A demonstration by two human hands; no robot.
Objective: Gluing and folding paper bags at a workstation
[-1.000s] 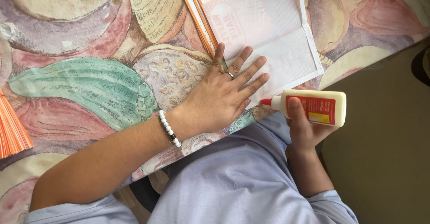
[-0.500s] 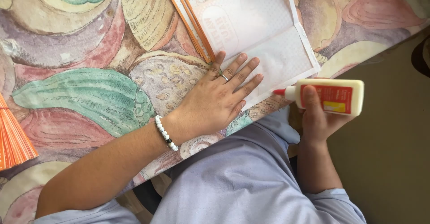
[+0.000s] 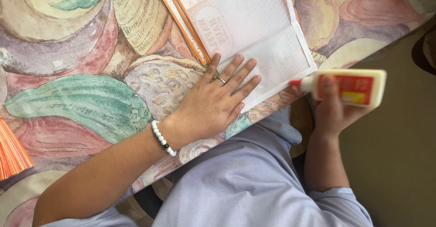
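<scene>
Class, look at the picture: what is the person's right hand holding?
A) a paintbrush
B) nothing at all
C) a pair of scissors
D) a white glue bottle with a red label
D: the right hand grips a white glue bottle with a red label, its tip pointing toward the white paper that the left hand presses flat.

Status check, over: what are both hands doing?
Left hand flat, pressing white paper. Right hand gripping glue bottle, red tip beside the paper's edge. Nothing in the way.
</scene>
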